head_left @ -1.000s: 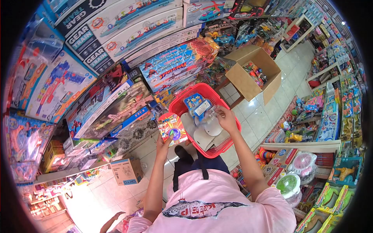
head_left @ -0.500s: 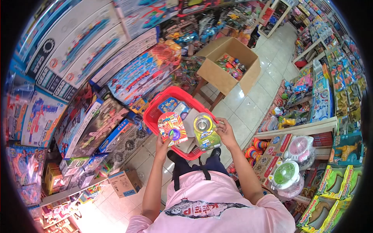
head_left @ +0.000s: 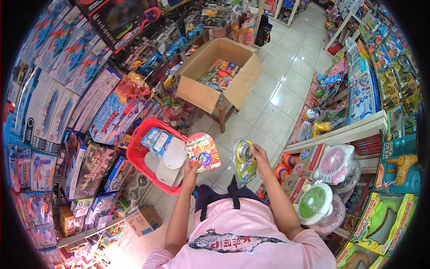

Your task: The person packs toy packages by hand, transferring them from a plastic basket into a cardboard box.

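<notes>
My left hand [head_left: 191,174] grips the lower left edge of a red and yellow sunburst card [head_left: 208,154] with a purple round toy on it. In my right hand [head_left: 262,158] is a green and yellow blister pack [head_left: 243,163] with a silver round toy, turned partly edge-on. The two packs are apart, in front of my body. Left of them a red plastic basket [head_left: 134,158] holds a blue pack and pale cards [head_left: 174,154].
An open cardboard box [head_left: 199,95] with colourful packs inside stands on a wooden stool [head_left: 221,117] ahead. Toy shelves line both sides. Fans in plastic [head_left: 315,201] sit at the right. A closed carton [head_left: 143,219] rests on the floor at the lower left.
The view has turned right, so the basket and cardboard box appear further left. Both packs are now clear of the basket. The green pack has tilted and moved away from the red card.
</notes>
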`<state>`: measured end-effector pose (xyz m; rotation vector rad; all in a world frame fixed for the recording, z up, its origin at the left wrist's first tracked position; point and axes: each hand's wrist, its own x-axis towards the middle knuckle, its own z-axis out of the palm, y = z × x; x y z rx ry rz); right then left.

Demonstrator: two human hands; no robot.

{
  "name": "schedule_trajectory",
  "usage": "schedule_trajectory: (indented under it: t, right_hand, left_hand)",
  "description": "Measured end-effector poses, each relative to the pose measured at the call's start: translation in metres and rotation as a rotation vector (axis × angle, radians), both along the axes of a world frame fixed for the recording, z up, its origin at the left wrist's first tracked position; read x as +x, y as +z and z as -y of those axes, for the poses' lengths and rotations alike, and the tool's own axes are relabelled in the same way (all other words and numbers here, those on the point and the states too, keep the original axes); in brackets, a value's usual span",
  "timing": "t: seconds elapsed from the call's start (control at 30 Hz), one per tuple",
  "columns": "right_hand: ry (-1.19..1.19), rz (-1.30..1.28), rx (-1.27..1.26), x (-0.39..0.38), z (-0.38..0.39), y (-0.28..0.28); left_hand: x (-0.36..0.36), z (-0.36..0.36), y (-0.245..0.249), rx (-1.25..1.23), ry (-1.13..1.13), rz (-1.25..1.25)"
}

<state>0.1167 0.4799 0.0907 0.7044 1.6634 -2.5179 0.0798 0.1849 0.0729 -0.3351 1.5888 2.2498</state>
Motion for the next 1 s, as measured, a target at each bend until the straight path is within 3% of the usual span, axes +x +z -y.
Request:
schedule_trajectory:
  t: [0.1,0.37,0.47,0.6,0.7,0.87,1.0]
  right_hand:
    - [0.111,0.011,0.02,0.01,-0.037,0.001]
    - [-0.06,0.046,-0.073,0.007,-0.091,-0.011]
    - [-0.056,0.065,-0.083,-0.01,-0.101,-0.016]
    - [-0.024,0.146,-0.012,-0.051,-0.102,0.0]
    - [0.011,0.003,0.002,-0.093,-0.107,-0.001]
    - [0.102,0.012,0.122,-0.178,-0.117,0.005]
    - [0.093,0.026,0.169,-0.244,-0.128,0.021]
  left_hand:
    - [0.001,-0.036,0.006,0.041,0.003,0.003]
    - [-0.018,-0.079,0.018,-0.019,-0.039,0.024]
    - [-0.033,-0.081,0.014,0.081,0.015,-0.016]
    - [-0.068,-0.082,0.001,0.06,0.047,-0.035]
    - [-0.104,-0.085,-0.004,0.099,0.084,-0.034]
    - [-0.179,-0.092,0.031,-0.002,0.205,-0.027]
    - [-0.241,-0.077,-0.005,0.056,0.317,-0.105]
